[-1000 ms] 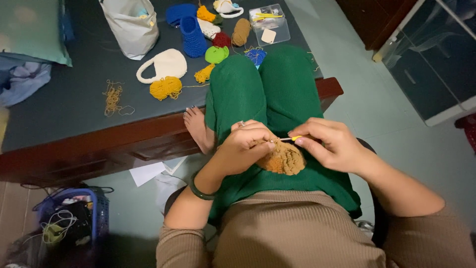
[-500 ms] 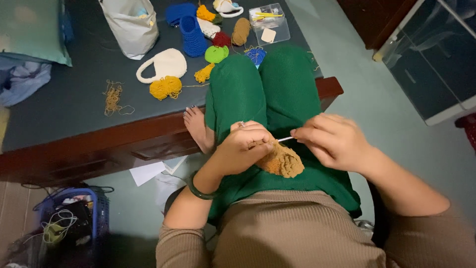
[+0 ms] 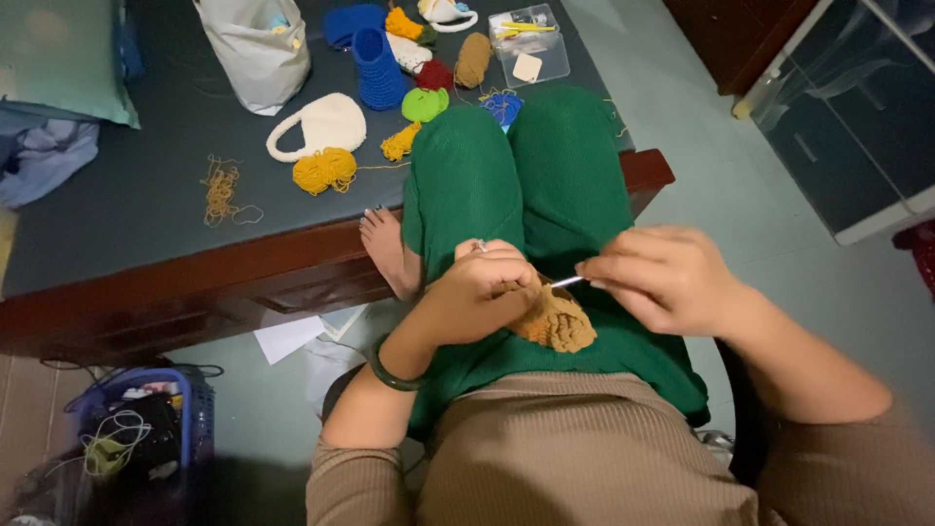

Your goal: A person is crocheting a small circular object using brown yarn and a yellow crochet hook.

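In the lap, crochet piece point(image 3: 557, 323) under left hand point(image 3: 484, 292).

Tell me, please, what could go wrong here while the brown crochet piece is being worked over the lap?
The crochet hook runs close to the left hand pinching the brown crochet piece, so a slip might prick a fingertip. The yellow yarn ball lies untethered near the table edge and could roll off if tugged.
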